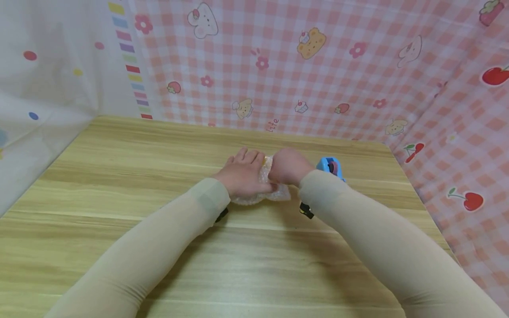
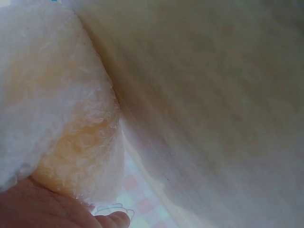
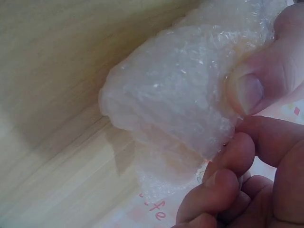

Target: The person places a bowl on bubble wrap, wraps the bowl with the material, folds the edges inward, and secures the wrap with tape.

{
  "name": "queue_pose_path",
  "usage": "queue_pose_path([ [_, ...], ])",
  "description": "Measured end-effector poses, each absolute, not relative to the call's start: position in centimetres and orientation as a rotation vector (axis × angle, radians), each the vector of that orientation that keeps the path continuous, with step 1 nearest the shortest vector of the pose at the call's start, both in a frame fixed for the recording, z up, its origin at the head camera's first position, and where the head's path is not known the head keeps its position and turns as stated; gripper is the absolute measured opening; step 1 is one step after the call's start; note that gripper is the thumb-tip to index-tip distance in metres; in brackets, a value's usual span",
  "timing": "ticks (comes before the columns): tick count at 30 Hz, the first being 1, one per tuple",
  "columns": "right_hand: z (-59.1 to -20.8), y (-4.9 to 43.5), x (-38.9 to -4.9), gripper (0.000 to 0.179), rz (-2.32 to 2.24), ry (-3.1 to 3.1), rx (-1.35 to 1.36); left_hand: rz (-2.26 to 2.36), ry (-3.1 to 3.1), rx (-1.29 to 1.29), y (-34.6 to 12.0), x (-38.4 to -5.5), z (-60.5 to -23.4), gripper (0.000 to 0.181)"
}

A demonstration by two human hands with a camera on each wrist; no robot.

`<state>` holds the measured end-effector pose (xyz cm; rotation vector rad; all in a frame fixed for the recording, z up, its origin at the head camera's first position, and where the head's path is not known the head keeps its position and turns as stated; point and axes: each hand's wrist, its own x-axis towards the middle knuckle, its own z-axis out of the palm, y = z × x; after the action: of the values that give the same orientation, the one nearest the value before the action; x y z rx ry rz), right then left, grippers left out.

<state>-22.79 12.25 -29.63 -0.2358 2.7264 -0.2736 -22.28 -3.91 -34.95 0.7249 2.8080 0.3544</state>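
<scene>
A bundle of clear bubble wrap (image 1: 280,193) lies on the wooden table between both hands, with something yellow-orange showing through its layers in the left wrist view. My left hand (image 1: 244,176) rests flat on top of the bundle, fingers spread forward and thumb reaching across toward its right side. At the bundle's right side, my right hand (image 1: 291,167) has its fingers curled in and pinches the edge of the wrap. Up close in the right wrist view, curled fingers (image 3: 213,194) sit right at the folded bubble wrap (image 3: 166,90). The wrapped item's shape is hidden.
Just beyond the right wrist stands a blue tape dispenser (image 1: 329,165), partly behind the sleeve. Small black parts (image 1: 306,210) show under the wrists. A pink checked cloth (image 1: 278,66) hangs behind the wooden table (image 1: 254,274) and along its right side.
</scene>
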Motion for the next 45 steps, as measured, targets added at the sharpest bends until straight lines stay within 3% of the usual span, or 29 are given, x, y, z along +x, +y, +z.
queue_pose_path([
  [7,-29.3,11.6,-23.0,0.012,-0.158,2.712,-0.187,0.358,2.800,0.728,-4.0,-22.2,-34.8,0.116],
  [16,-28.8,11.1,-23.5,0.018,-0.046,2.660,-0.175,0.359,2.802,0.728,-4.0,-22.3,-34.9,0.117],
  [26,-28.1,10.9,-23.7,0.013,-0.020,2.608,-0.166,0.359,2.791,0.720,-4.0,-22.4,-35.2,0.118],
  [45,-28.3,11.8,-24.5,0.033,-0.066,2.557,-0.076,0.363,2.789,0.702,-3.9,-22.3,-34.9,0.115],
])
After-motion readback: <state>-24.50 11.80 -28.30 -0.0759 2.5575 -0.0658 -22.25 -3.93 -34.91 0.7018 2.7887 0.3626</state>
